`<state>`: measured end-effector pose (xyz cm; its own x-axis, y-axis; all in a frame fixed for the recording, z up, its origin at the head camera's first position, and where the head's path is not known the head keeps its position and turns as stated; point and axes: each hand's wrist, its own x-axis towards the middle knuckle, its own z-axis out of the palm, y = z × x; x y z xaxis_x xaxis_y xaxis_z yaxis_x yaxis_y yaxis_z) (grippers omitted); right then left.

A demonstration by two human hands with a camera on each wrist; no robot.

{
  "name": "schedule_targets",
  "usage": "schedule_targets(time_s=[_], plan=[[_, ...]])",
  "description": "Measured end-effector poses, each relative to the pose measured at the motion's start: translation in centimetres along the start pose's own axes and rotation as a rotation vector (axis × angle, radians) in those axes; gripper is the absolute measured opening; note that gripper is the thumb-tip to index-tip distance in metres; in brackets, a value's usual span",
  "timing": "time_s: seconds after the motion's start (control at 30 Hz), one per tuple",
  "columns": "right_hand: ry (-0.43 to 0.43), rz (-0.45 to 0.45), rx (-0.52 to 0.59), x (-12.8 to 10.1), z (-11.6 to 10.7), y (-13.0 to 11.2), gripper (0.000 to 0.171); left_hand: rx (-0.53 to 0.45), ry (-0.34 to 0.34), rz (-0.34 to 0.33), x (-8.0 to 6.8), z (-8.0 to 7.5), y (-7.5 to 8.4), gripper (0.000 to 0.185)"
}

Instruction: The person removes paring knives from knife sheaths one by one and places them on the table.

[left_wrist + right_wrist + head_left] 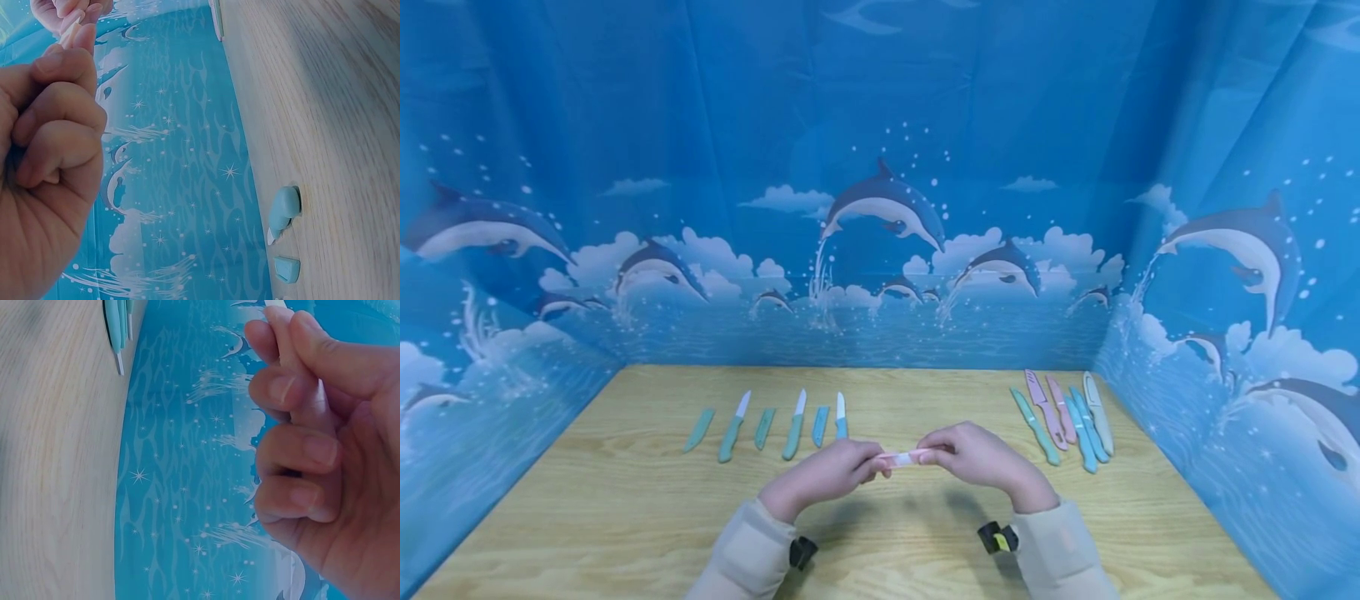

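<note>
Above the middle of the table, both hands hold a small pink paring knife between them. My right hand point(981, 457) has its fingers curled round the pink handle point(310, 409), and the white blade point(903, 459) shows in the gap between the hands. My left hand point(831, 468) pinches a pink piece at the blade's other end, seemingly its sheath point(886, 457); the fingers hide most of it. In the left wrist view, the left hand's other fingers are curled in toward the palm. Much of the blade is out of sight.
On the wooden table point(647, 517), green knives point(795, 427), a blue knife point(841, 415), green sheaths point(764, 428) and a blue sheath point(820, 426) lie at the left. Several pink, blue and green knives point(1082, 425) lie close together at the right. A dolphin-printed curtain point(880, 333) surrounds the table.
</note>
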<state>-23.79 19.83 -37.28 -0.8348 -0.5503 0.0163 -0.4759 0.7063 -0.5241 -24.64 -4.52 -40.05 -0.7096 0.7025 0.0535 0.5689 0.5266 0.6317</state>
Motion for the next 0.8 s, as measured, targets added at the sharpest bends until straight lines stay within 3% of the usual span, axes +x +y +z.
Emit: schedule_targets(time_s=[0.8], plan=[[-0.001,0.007,0.01,0.01,0.0,0.28,0.023,-0.018,-0.014,-0.008,0.08,-0.01,-0.17,0.029]])
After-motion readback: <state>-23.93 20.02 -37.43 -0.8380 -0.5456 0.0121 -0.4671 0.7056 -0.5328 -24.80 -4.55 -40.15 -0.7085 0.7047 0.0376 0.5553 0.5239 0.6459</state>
